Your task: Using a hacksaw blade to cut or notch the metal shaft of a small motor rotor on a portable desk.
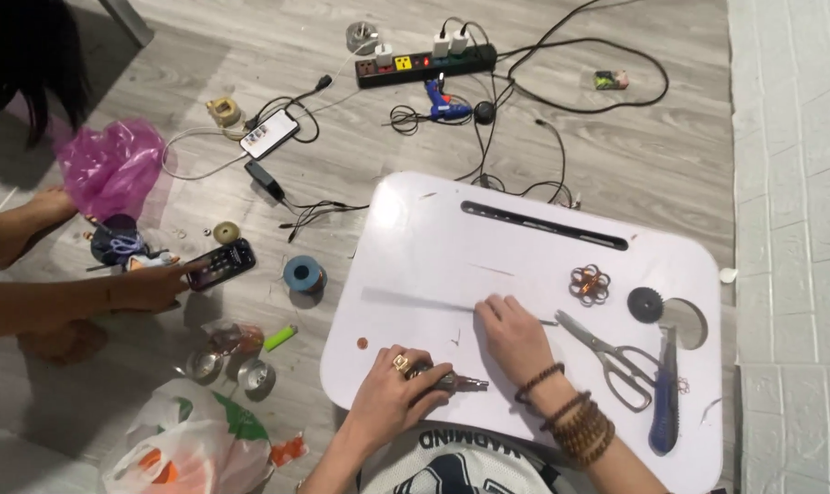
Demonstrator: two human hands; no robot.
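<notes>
My left hand (398,389) is closed around a small metal tool (459,382), likely pliers, whose tip pokes out to the right on the white lap table (525,247). A ring sits on one finger. My right hand (516,334), with brown bead bracelets on the wrist, lies palm down on the table, its fingertips on a thin wire (549,322). Scissors (612,361) lie just right of that hand. A copper wire flower (589,284) rests further back.
A blue-handled tool (664,398) and a dark toothed disc (646,304) lie at the table's right. On the floor: power strip (426,66), blue glue gun (447,108), cables, phone (269,134), wire spool (303,273), plastic bags. Another person's hand (154,285) touches a second phone (221,264).
</notes>
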